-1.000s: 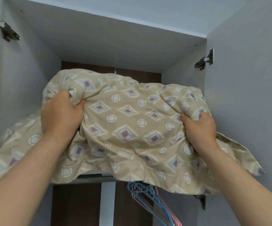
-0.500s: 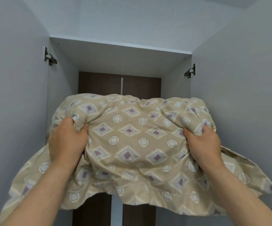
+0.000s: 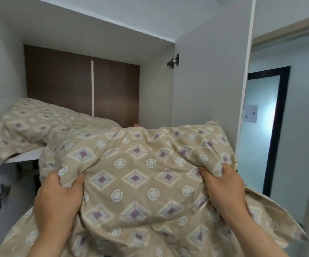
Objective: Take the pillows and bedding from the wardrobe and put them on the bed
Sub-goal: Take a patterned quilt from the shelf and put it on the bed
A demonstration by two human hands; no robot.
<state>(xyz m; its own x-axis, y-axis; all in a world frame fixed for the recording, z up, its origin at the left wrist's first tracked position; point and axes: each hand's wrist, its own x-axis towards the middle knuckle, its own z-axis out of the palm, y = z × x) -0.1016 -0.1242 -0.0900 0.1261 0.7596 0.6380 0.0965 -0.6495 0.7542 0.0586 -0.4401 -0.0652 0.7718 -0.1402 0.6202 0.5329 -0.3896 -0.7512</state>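
Observation:
A beige pillow (image 3: 140,175) with a diamond and circle print fills the lower middle of the head view, held out in front of the wardrobe. My left hand (image 3: 59,199) grips its left side and my right hand (image 3: 224,190) grips its right side, both bunching the cover. A second piece of bedding (image 3: 38,125) in the same print lies on the upper wardrobe shelf (image 3: 23,156) at the left, behind the pillow. The bed is not in view.
The wardrobe's open right door (image 3: 211,80) stands beside the pillow, with a hinge (image 3: 173,62) on it. The open left door panel fills the left edge. A dark-framed doorway (image 3: 266,127) shows at the right. A small pink thing (image 3: 136,125) lies at the shelf's back.
The pillow has come down and out of the wardrobe shelf toward me, in both hands. The view has swung right, so the bedding left on the shelf and the doorway now show.

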